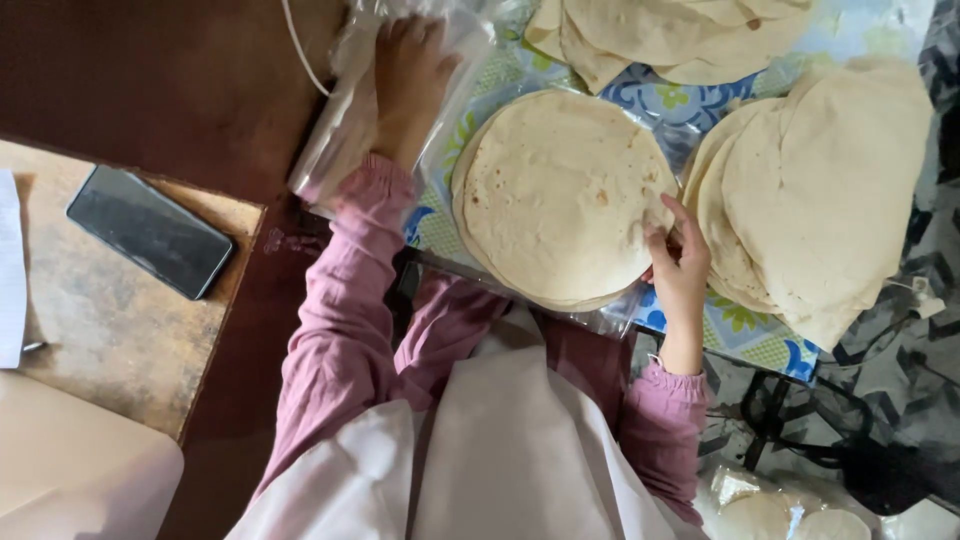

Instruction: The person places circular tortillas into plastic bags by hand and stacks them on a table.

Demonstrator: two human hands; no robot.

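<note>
A round stack of pale flatbreads (560, 195) lies on a blue and green patterned cloth (690, 105) in front of me. My right hand (678, 258) grips the right edge of this stack, thumb on top. My left hand (408, 85) rests flat on a pile of clear plastic bags (345, 130) to the left, fingers spread and pressing down.
More flatbreads lie fanned out at the right (820, 190) and in a pile at the top (670, 35). A dark phone (150, 232) lies on a worn wooden board (120, 330) at the left. Bagged flatbreads (770, 510) sit at the bottom right.
</note>
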